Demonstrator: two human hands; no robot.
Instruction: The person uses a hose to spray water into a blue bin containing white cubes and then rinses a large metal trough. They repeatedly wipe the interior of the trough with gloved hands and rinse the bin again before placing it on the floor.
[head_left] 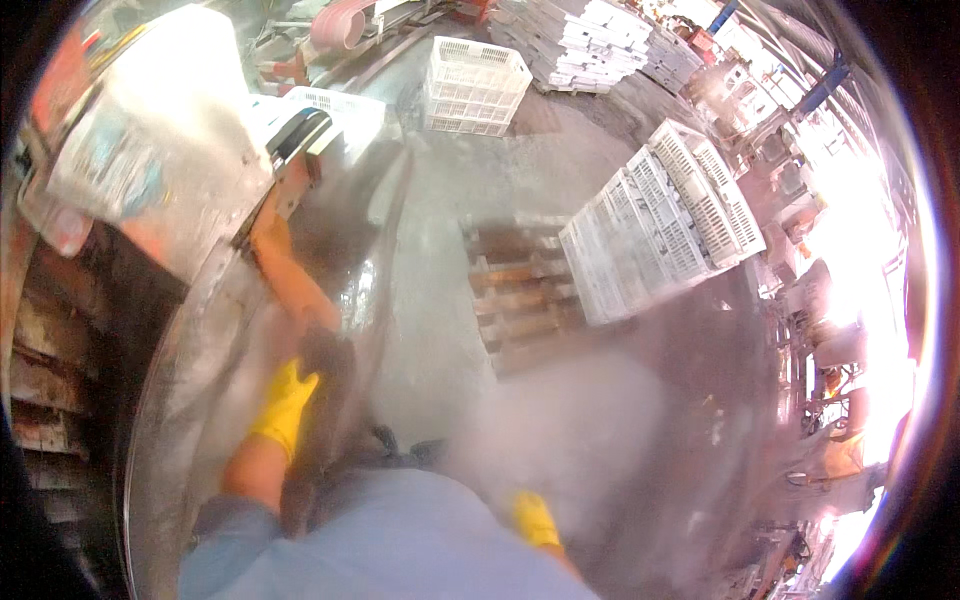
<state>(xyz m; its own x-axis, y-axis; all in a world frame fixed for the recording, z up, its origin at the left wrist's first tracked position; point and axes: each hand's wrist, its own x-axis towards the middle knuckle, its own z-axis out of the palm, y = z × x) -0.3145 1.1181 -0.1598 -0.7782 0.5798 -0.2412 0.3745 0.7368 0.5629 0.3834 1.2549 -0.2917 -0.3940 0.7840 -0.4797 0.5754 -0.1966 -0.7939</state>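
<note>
My left hand (284, 408), in a yellow glove, is over the grey work surface at the left. A dark, blurred patch (325, 352) lies right at its fingertips, and I cannot make out whether the hand grips it. Just beyond that patch, an orange-brown curved bar (290, 265) rises toward a large white machine housing (165, 165). My right hand (536, 518), also yellow-gloved, hangs low in front of my body at the right. Motion smears its fingers, and nothing can be recognised in it. A pale blurred area (570, 420) spreads beside it.
White plastic crates stand in a tall stack (655, 220) at the right, next to a wooden pallet (525, 290). Farther off is another crate stack (475, 85), with piled pale slabs (590, 45) behind. A wet grey floor (430, 260) runs between. Machinery lines the far right.
</note>
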